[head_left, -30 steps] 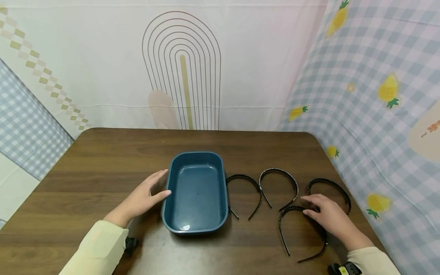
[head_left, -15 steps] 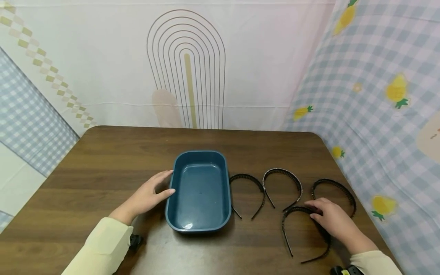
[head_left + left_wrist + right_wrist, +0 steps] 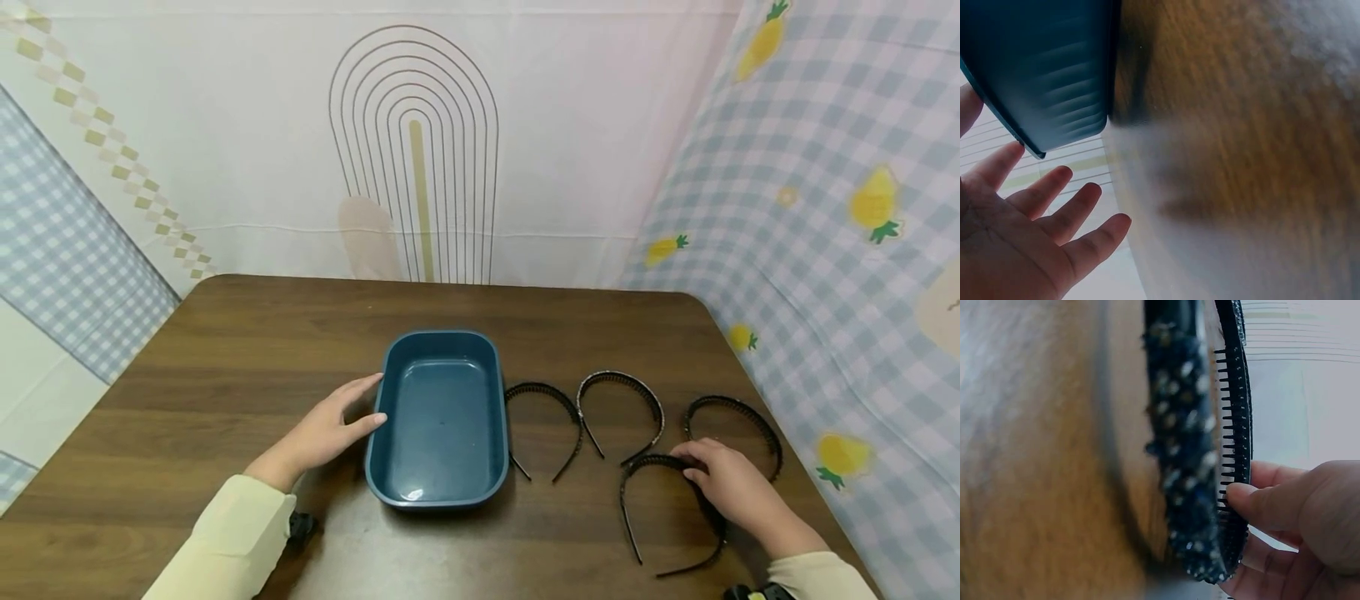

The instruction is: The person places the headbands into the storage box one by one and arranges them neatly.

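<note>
Near headband (image 3: 670,510): black, toothed, open arc; lies flat on the table, nearest the person, open ends toward the near edge; top of its arc under the fingers of the right hand (image 3: 738,492).
Grip detail: in the right wrist view the thumb and fingers pinch the toothed band (image 3: 1234,456); a studded band (image 3: 1185,456) shows just beside it, blurred.
Blue tray (image 3: 442,492): dark blue, rectangular, rounded corners, upright, nothing inside; stands mid-table, left of the headbands.
Tray contact: left hand (image 3: 326,432) against its left wall, fingers straight.
</note>
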`<action>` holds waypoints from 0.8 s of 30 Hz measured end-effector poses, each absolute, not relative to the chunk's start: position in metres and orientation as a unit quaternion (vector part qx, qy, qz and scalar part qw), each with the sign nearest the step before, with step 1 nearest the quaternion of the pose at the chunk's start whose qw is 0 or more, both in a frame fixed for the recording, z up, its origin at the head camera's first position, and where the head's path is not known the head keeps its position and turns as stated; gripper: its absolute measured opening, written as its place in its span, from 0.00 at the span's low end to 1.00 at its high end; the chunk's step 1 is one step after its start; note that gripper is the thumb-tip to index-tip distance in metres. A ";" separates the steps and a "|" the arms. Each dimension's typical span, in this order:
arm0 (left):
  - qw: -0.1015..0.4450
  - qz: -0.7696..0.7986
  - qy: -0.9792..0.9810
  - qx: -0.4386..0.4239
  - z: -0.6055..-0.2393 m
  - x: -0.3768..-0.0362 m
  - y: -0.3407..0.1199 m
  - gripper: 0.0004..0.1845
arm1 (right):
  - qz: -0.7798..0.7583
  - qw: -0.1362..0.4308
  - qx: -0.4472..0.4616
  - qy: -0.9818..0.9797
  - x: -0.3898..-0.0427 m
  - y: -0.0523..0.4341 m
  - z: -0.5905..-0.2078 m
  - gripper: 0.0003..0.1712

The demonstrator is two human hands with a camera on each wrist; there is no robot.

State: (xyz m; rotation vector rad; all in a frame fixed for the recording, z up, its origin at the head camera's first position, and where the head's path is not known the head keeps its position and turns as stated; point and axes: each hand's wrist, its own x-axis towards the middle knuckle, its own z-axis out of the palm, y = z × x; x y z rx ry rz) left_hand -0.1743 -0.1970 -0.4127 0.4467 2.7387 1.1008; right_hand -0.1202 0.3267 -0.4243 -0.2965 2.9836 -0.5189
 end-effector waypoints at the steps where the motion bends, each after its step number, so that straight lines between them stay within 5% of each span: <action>1: 0.079 0.368 0.915 0.148 -0.413 -0.174 -0.197 0.37 | -0.172 0.047 -0.100 0.979 -0.121 0.327 -0.424 0.14; 24: 0.104 0.375 0.911 0.138 -0.411 -0.174 -0.196 0.39 | -0.195 -0.038 -0.155 0.968 -0.154 0.282 -0.372 0.13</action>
